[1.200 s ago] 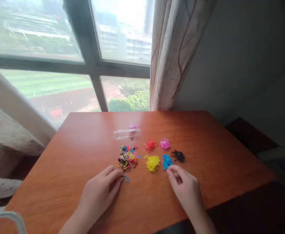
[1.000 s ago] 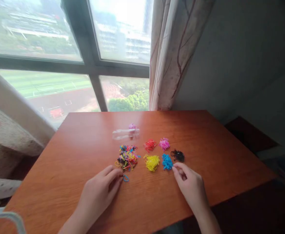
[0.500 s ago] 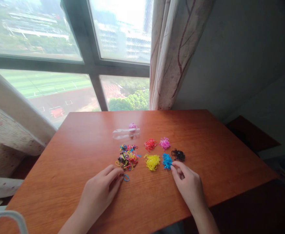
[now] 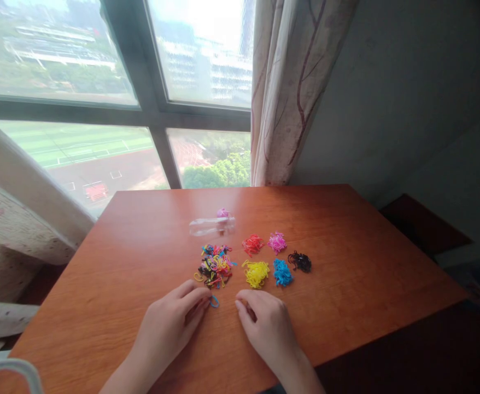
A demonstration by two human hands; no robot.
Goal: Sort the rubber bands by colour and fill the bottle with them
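Between the thumb and forefinger of my left hand (image 4: pixel 174 314) is a blue rubber band (image 4: pixel 214 301), its loop sticking out to the right. My right hand (image 4: pixel 267 317) hovers low over the table just right of it, fingers bent and tips close together; whether anything is between them is hidden. Ahead of my left hand lies a mixed heap of coloured rubber bands (image 4: pixel 215 265). Single-colour piles sit to its right: yellow bands (image 4: pixel 256 274), blue bands (image 4: pixel 282 273), red bands (image 4: pixel 253 244), pink bands (image 4: pixel 277 242) and black bands (image 4: pixel 300 261).
Behind the heap, a clear plastic container (image 4: pixel 205 226) lies by a pink object (image 4: pixel 222 214). The wooden table (image 4: pixel 371 273) reaches to the window, with a curtain (image 4: pixel 293 93) at its far side. A white curved rail (image 4: pixel 18 366) shows at lower left.
My right hand has left the blue pile and moved left and slightly nearer, toward my left hand. My left hand has barely shifted and still holds the blue band.
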